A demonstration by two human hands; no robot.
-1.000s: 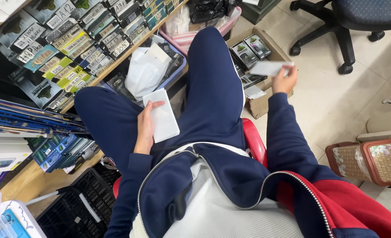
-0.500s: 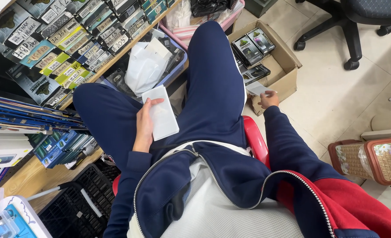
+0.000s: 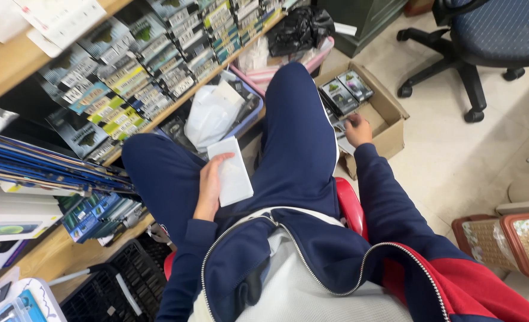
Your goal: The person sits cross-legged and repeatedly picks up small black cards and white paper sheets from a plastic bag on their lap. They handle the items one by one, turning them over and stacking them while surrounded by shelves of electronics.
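Since the earlier frames the right hand [image 3: 358, 129] has dropped from holding a flat pack up in the air down to the cardboard box [image 3: 389, 113] on the floor, where its fingers now curl over the packs inside; whether it grips one I cannot tell. The left hand [image 3: 209, 186] has not shifted: it lies on the left thigh with fingers spread along the edge of a white flat packet [image 3: 233, 173], holding it against the navy trousers.

The person sits on a red stool [image 3: 349, 206] over a pale tiled floor [image 3: 455, 155]. The box stands just beside the right leg and holds dark packaged items [image 3: 339, 94]. To the left a wooden shelf [image 3: 49, 256] carries rows of dark boxed goods [image 3: 127, 77] and a stack of blue flat packs [image 3: 43, 167]. A white plastic bag [image 3: 210, 113] lies in a blue tray [image 3: 253, 116] between the shelf and the knees. An office chair [image 3: 485, 42] stands at the upper right, woven baskets [image 3: 503, 244] at the right edge, and a black crate [image 3: 106, 295] at the lower left.
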